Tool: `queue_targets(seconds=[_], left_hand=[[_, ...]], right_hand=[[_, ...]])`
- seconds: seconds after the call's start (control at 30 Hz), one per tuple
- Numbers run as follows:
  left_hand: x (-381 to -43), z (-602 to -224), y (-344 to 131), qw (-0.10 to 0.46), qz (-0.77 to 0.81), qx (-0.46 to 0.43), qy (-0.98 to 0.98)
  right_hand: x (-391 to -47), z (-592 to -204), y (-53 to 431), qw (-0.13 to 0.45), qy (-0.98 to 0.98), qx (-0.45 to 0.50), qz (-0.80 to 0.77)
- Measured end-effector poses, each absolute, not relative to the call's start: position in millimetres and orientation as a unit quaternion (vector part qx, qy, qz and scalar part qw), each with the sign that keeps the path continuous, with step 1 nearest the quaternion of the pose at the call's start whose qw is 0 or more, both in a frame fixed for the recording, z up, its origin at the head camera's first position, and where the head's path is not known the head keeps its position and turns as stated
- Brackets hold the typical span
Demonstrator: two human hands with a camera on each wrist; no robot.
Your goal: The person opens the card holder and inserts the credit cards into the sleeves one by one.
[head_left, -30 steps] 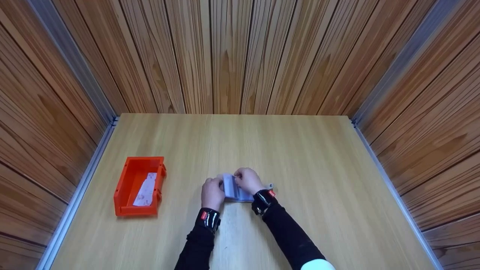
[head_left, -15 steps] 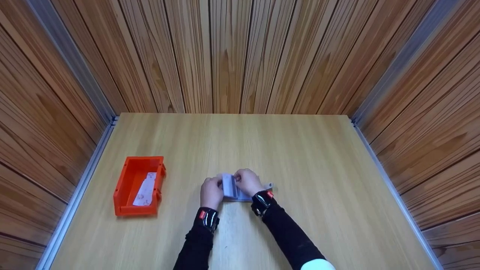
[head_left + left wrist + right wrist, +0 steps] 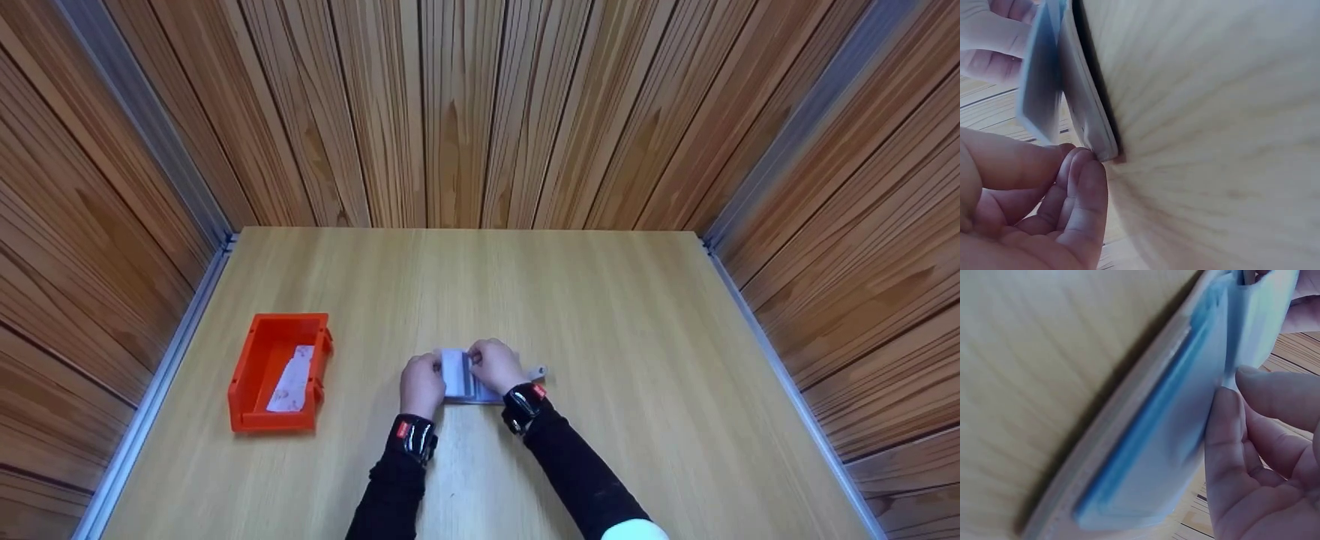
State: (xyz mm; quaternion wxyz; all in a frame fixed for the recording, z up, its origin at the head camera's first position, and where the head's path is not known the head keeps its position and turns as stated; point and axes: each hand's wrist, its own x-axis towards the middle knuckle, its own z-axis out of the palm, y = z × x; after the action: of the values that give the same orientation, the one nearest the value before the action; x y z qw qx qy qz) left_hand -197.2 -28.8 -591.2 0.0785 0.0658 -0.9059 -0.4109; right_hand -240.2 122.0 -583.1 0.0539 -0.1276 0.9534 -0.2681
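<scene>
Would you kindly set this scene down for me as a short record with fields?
Surface: light wooden tabletop
Item in hand: pale blue folding case, partly open
Left hand: fingertips pinched at the case's left edge
Right hand: thumb and fingertips pinched near its far edge
Container: orange bin, left of both hands
Bin contents: white sheet with faint reddish marks

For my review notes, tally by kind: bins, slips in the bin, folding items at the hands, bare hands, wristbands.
Orange bin: 1
Pale slip: 1
Bluish folding item: 1
Hands (left hand, right hand): 2
Black wristbands: 2
Total: 7
</scene>
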Motion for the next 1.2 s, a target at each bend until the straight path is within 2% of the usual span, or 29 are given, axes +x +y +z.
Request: queue_targets(seconds=[0.2, 0.47, 0.7, 1.03, 1.2], left_hand=[[-197.3, -587.8, -31.4, 0.064, -0.414, 0.074, -0.905], [-195.7, -570.8, -44.5, 0.074, -0.378, 0.044, -0.922], [-192.2, -549.2, -62.9, 0.133, -0.358, 0.028, -0.924], [-187.9, -528.9, -91.4, 0.145, -0.349, 0.067, -0.923], [-185.3, -515.2, -110.9, 0.116, -0.366, 0.104, -0.917]], right_hand=[[-240.5, -583.5, 121.9, 0.063, 0.953, -0.124, -0.268], [-240.1, -584.0, 121.1, 0.063, 0.952, -0.125, -0.273], [-240.7, -584.2, 120.4, 0.049, 0.953, -0.13, -0.267], [-241.5, -586.6, 121.9, 0.049, 0.952, -0.13, -0.271], [-241.0, -586.7, 122.5, 0.04, 0.953, -0.137, -0.269]])
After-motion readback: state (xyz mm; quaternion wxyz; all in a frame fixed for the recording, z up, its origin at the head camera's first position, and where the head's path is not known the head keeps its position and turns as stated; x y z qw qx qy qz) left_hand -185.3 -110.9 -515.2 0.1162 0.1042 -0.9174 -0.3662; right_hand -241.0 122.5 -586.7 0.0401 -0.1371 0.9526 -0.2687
